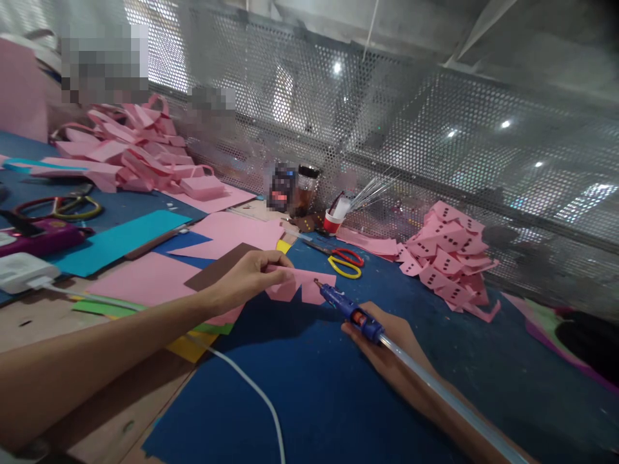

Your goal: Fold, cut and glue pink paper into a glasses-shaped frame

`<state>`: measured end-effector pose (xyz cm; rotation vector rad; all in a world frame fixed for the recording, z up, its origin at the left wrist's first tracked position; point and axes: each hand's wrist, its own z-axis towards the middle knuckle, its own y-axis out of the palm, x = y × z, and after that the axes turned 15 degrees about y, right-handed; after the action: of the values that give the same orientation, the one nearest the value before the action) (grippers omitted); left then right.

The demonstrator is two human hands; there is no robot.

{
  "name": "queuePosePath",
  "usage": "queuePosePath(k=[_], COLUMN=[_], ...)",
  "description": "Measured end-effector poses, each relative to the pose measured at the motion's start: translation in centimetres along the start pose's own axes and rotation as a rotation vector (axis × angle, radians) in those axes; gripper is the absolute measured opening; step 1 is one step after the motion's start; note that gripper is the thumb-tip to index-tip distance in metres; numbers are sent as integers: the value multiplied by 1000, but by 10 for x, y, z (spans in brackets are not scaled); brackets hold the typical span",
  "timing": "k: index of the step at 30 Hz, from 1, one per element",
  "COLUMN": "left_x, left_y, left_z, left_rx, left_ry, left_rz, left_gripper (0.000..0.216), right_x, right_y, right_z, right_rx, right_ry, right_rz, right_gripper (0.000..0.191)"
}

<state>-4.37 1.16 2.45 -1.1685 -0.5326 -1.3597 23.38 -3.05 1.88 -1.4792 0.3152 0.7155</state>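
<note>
My left hand (256, 278) pinches a small pink paper cutout (312, 287) by its left end, holding it above the blue work surface (314, 386). The cutout has a notch along its lower edge. In my right hand (391, 341) is a blue hot glue gun (351, 309), its nozzle at the cutout's right part; whether it touches the paper I cannot tell. A long clear glue stick (435, 380) sticks out of the gun's back towards me. The right fingers are partly hidden behind the gun.
Scissors with red and yellow handles (345, 261) lie beyond the cutout. Pink folded pieces (445, 258) are heaped at right, pink paper baskets (135, 142) at far left. A white cable (251, 380) crosses the table. A red-and-white cup (333, 220) stands by the perforated metal screen (411, 142).
</note>
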Motion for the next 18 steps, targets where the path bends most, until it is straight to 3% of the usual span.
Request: queuePosePath(k=[18], left_x=[2], left_y=[-1], left_z=[1], left_rx=[38], left_ry=[23], left_rz=[51], left_gripper=[16], right_x=[-6], right_y=[-1], right_z=[-4], right_rx=[32], right_ry=[26], right_rz=[-9], right_gripper=[22])
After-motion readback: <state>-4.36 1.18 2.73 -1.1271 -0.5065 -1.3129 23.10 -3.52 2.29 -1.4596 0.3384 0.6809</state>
